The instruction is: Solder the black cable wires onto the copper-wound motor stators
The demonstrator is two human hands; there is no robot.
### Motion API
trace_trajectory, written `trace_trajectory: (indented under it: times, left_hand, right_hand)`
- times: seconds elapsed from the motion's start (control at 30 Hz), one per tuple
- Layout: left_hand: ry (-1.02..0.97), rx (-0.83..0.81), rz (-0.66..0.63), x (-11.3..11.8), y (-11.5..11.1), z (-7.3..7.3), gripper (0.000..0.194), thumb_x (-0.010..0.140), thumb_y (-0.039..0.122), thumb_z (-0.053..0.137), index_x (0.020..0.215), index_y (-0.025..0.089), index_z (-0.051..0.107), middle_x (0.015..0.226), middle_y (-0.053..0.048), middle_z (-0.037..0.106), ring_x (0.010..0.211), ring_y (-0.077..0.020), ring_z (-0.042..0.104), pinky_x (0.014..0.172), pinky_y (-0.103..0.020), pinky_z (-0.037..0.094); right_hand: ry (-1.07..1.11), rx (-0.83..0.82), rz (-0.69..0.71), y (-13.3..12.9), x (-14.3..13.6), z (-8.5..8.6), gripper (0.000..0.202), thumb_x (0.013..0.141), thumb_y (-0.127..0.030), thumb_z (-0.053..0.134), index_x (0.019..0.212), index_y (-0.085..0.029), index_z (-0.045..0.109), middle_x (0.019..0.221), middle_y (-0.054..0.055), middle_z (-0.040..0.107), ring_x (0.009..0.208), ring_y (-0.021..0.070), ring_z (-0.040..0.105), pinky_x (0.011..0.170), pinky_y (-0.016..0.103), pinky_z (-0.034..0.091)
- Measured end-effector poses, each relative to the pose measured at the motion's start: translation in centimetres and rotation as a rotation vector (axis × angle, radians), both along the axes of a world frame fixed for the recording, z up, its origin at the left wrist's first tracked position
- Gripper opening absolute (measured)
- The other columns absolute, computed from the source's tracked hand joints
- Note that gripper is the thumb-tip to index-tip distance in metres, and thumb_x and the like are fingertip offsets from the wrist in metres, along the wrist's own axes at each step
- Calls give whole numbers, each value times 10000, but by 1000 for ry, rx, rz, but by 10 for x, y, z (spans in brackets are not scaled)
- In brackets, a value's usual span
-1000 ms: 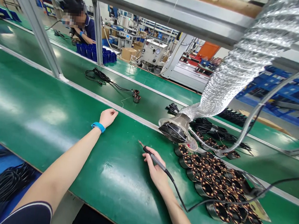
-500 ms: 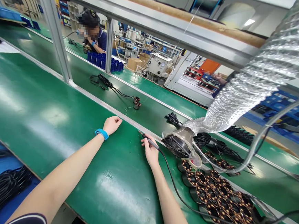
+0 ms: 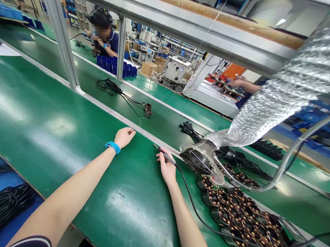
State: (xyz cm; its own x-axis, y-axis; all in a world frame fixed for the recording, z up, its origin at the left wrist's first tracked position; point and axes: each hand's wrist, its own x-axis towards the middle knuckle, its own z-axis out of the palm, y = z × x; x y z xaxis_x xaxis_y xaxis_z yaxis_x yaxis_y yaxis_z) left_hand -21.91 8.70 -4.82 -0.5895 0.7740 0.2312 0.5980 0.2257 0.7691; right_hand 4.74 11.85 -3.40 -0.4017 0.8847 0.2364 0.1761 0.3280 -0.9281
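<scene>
My left hand (image 3: 124, 136), with a blue band at the wrist, is closed near the metal rail (image 3: 108, 112). A thin wire (image 3: 140, 122) rises just past its fingertips; whether the fingers pinch it is too small to tell. My right hand (image 3: 167, 167) holds a soldering iron (image 3: 166, 156) like a pen, its tip pointing left toward my left hand. The iron's black cable trails down to the right. Beyond the rail, two small copper-wound coils (image 3: 148, 110) with black cables (image 3: 113, 86) lie on the green belt.
Many copper-wound coils (image 3: 240, 217) stand at the right beside a black fan (image 3: 196, 160) under a silver duct (image 3: 258, 104). Black cables (image 3: 7, 206) lie in a blue bin at lower left. A person (image 3: 110, 43) sits across, near blue cups (image 3: 109, 65).
The coils and cables on the belt beyond the rail have shifted slightly left. Another person's hands have come further into view at the back right. My hands have hardly moved.
</scene>
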Motion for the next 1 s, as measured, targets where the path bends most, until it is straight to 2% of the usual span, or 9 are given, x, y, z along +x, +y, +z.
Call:
trace_trajectory:
  times: [0.23,0.47,1.0]
  left_hand:
    - [-4,9,0,0,-1,0,295,822,416,530,686,202,682,665,-24,680,636,-183,599,590,-273,376]
    - [-4,3,1,0,0,0,302,824,423,533,698,203,698,659,-26,682,634,-187,601,594,-278,385]
    - [5,-11,2,0,-2,3,288,813,429,541,697,211,689,672,-19,692,643,-182,609,596,-267,392]
  right_hand:
    - [-8,15,4,-1,0,2,345,905,-470,541,1147,-243,635,852,22,707,689,178,646,703,322,553]
    - [-8,33,-48,-8,11,4,353,915,-446,539,1142,-192,629,829,43,697,680,171,637,692,315,552]
    - [-63,83,-60,-15,14,9,283,907,-400,553,1078,-201,661,803,35,709,707,185,672,709,323,553]
